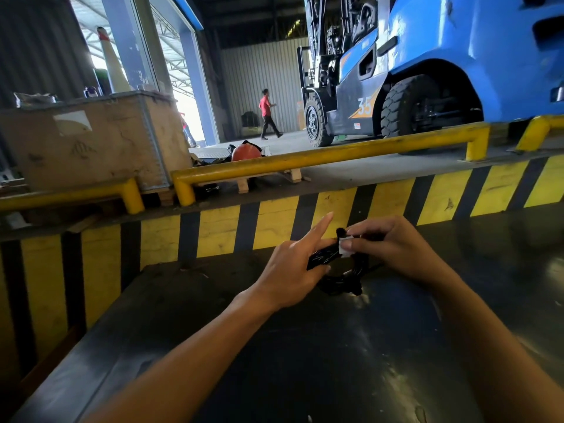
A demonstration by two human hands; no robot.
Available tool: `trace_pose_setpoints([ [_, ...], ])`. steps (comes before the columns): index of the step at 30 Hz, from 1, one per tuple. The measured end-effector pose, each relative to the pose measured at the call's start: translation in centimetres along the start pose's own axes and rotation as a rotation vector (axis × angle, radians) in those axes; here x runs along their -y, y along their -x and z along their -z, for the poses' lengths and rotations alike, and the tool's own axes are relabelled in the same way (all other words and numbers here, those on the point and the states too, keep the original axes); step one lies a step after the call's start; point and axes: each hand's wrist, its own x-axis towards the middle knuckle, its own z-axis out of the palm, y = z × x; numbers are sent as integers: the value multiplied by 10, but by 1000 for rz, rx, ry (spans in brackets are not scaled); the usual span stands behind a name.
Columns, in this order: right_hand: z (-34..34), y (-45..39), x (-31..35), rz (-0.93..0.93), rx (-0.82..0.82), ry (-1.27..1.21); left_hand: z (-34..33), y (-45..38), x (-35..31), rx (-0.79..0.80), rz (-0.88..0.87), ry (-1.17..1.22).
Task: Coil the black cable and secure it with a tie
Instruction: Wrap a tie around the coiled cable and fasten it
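The black cable is bunched into a small coil held just above the dark table. My left hand grips the coil's left side, with the index finger sticking straight out. My right hand pinches the coil's top, where a white tie or tag wraps the strands. A short black end pokes up above the white piece. Part of the coil is hidden behind both hands.
A yellow-and-black striped curb runs behind the table, with yellow guard rails above it. A blue forklift stands at the right, a large cardboard-coloured crate at the left. A person in red walks in the distance.
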Motion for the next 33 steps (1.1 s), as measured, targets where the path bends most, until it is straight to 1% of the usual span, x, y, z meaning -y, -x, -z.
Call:
trace_pose_setpoints([
  [3, -15, 8, -10, -68, 11, -176, 1, 7, 9, 142, 52, -13],
  [5, -30, 13, -20, -126, -16, -241, 1, 11, 18, 250, 119, -8],
  [7, -47, 19, -30, -194, -89, -313, -1, 16, 26, 325, 231, 117],
  [8, -54, 21, -35, -224, -129, -329, -4, 19, 30, 315, 292, 213],
  [10, -69, 26, -45, -297, -222, -385, -16, 28, 39, 191, 445, 422],
  [12, -83, 32, -57, -420, -340, -577, -33, 44, 50, 65, 658, 702],
  [14, -97, 37, -72, -542, -413, -713, -56, 61, 60, 65, 875, 959],
  [15, -103, 39, -79, -587, -417, -725, -67, 69, 65, 67, 966, 1031],
  [17, -115, 45, -95, -658, -408, -698, -85, 78, 76, -1, 1087, 1089],
  [20, -134, 60, -128, -776, -374, -556, -105, 88, 93, -97, 1193, 1017],
  [23, -161, 85, -166, -908, -235, -365, -124, 105, 112, -91, 1304, 901],
  [25, -183, 103, -187, -999, -107, -261, -138, 121, 122, -25, 1372, 818],
  [28, -211, 128, -204, -1100, 64, -156, -154, 147, 129, 116, 1443, 635],
  [30, -224, 142, -206, -1139, 144, -117, -163, 165, 132, 216, 1468, 522],
  [33, -233, 152, -201, -1166, 243, -39, -175, 187, 135, 302, 1508, 480],
])
